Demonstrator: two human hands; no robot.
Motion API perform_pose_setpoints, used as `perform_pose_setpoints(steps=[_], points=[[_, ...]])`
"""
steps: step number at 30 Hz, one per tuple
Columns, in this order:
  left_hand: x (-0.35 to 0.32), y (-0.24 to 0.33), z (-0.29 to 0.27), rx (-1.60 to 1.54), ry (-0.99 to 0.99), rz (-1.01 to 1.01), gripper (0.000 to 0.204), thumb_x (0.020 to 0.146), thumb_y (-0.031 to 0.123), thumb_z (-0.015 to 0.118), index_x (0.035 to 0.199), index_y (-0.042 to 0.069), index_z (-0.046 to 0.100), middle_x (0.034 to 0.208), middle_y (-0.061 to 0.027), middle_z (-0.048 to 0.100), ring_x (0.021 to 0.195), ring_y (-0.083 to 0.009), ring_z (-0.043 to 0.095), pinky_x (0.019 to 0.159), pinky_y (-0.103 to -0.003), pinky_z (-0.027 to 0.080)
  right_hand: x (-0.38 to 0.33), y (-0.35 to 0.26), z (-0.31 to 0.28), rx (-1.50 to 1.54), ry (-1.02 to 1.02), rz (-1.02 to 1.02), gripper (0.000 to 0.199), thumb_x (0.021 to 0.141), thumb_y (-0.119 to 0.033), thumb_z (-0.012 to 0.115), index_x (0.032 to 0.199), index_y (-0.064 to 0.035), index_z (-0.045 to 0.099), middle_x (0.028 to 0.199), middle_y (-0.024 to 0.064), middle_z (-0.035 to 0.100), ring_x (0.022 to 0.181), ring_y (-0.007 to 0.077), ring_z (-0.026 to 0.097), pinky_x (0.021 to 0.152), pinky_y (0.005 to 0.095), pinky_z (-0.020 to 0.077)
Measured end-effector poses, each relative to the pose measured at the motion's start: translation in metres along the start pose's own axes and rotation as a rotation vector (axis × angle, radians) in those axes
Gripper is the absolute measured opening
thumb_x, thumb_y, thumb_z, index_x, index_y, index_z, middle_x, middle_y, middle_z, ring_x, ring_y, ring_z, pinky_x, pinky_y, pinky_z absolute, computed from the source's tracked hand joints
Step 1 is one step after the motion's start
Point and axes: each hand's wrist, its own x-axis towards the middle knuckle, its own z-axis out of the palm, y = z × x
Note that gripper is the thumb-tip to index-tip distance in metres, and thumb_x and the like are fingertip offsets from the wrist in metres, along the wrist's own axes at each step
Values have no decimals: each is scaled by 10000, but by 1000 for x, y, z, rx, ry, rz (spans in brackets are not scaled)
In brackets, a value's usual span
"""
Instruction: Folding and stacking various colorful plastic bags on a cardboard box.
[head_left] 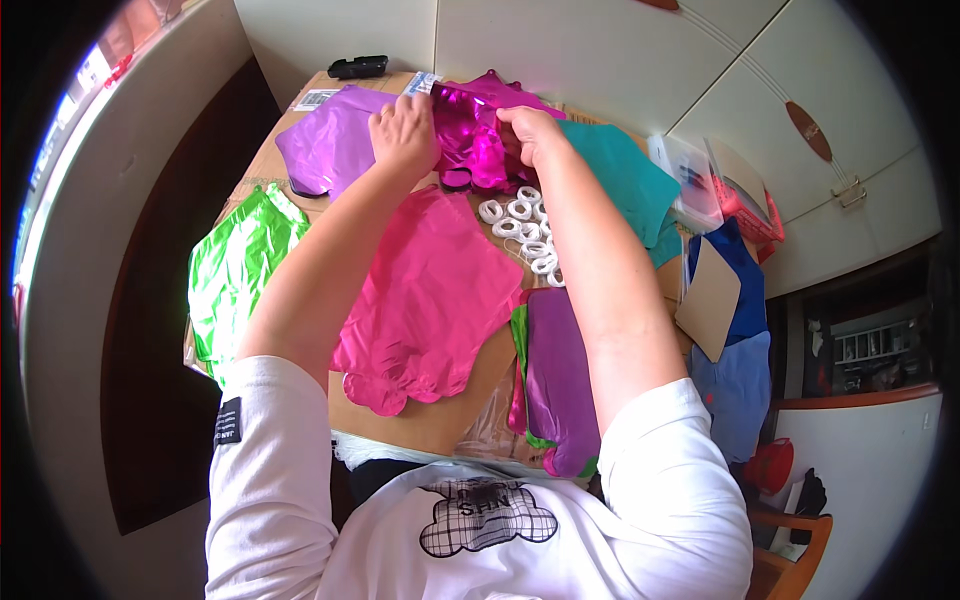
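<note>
Both my hands are at the far side of the cardboard-covered table, on a shiny magenta foil balloon (468, 128) that is flat and creased. My left hand (404, 132) is closed at its left edge, with the fingertips partly hidden. My right hand (532, 134) pinches its right edge between thumb and fingers. Under it lies a stack of magenta foil (515, 95). Several small rolls of white ribbon (530, 232) are heaped beside my right forearm. A large flat pink foil balloon (435, 290) is spread between my forearms.
Light purple foil (335, 140) and bright green foil (245, 270) lie left; teal foil (625, 180) lies right. Purple foil (560, 350) is near my body. A black object (358, 67) sits at the back edge. A clear plastic box (688, 185) and red basket (750, 215) stand right.
</note>
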Motion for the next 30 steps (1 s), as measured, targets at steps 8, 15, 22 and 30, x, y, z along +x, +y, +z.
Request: perform_pose_setpoints(steps=[8, 15, 22, 30], points=[[6, -14, -1, -12, -466, 261, 337, 790, 224, 553, 1110, 269, 648, 1189, -6, 585, 1141, -187, 562, 954, -461, 334, -10, -32, -27, 385, -203, -44, 217, 903, -235, 486, 969, -79, 621, 842, 67, 658, 811, 199, 638, 773, 433, 525], [8, 2, -9, -40, -535, 228, 292, 813, 324, 560, 1086, 285, 654, 1186, 0, 594, 1130, -188, 566, 988, -524, 293, -79, -140, -157, 657, 23, -487, 278, 930, -172, 456, 1138, -20, 560, 1067, 118, 611, 900, 234, 618, 809, 369, 516], [20, 0, 2, 13, -604, 227, 236, 841, 357, 611, 1067, 324, 671, 1044, 61, 668, 981, -138, 615, 955, -501, 331, -275, -138, -220, 83, -469, -497, 327, 963, -210, 478, 1199, 4, 553, 1136, 122, 630, 1022, 218, 619, 898, 352, 489], [10, 14, -4, -62, -334, 262, 376, 804, 395, 614, 1156, 264, 643, 1133, -12, 662, 1109, -213, 600, 971, -546, 313, -393, 36, -133, -814, -245, -361, 100, 833, -89, 648, 795, 0, 624, 797, 70, 578, 717, 162, 580, 658, 306, 461]])
